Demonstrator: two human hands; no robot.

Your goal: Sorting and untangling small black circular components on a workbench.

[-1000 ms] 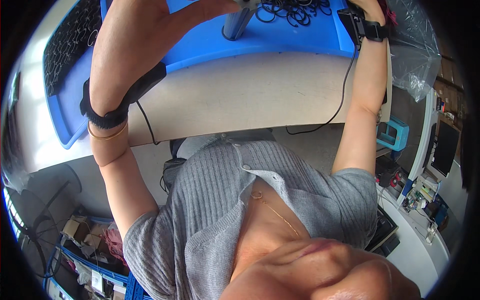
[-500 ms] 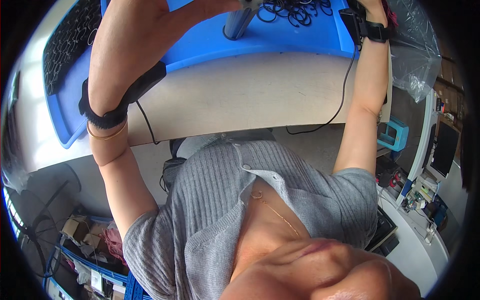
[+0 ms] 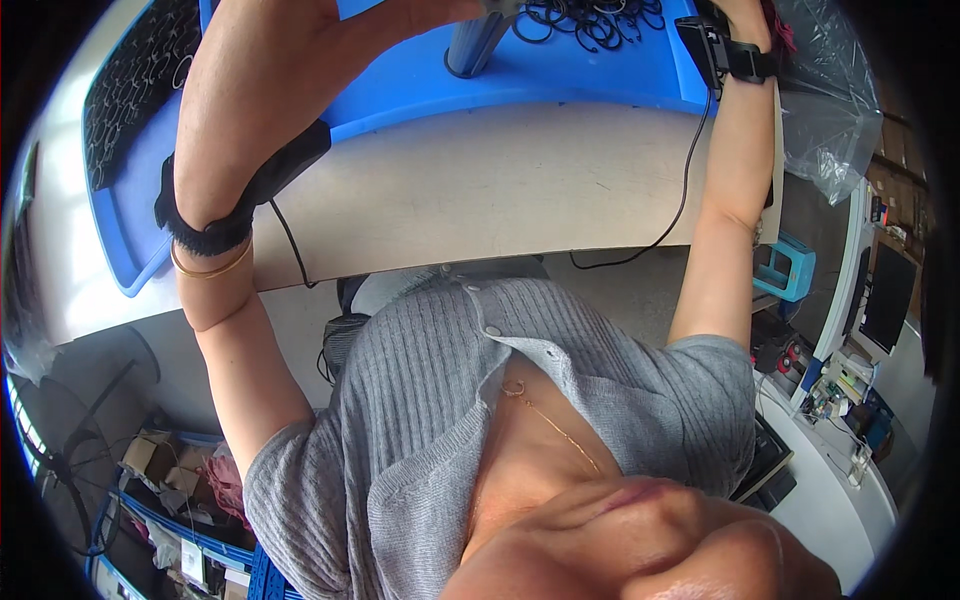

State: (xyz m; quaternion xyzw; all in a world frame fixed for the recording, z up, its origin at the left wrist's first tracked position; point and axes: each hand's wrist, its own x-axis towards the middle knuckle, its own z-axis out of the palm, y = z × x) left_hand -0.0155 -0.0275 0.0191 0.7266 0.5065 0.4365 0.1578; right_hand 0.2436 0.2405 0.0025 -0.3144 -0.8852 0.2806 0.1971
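Observation:
My left hand (image 3: pixel 270 80) reaches over the blue tray (image 3: pixel 420 108), its thumb stretched out to the right. The thumb tip is beside or touching a small grey metal piece (image 3: pixel 500 6) on top of a short dark cylinder (image 3: pixel 474 48) standing in the tray. The other fingers are cut off by the upper edge. To the right of the cylinder lies a loose heap of black open rings (image 3: pixel 590 25). My right hand (image 3: pixel 740 14) is at the upper right, beyond the tray's right rim, with its fingers out of the picture. Both wrists wear black strapped devices with cables.
A blue-rimmed tray with many black rings (image 3: pixel 140 100) sits at the far left on the pale table (image 3: pixel 520 180). Clear plastic sheeting (image 3: pixel 830 130) hangs at the right. A turquoise stool (image 3: pixel 787 268) stands below it. Two thin cables cross the table's near edge.
Almost nothing differs. Both forearms and the whole view have shifted very slightly; the cylinder and rings lie as before.

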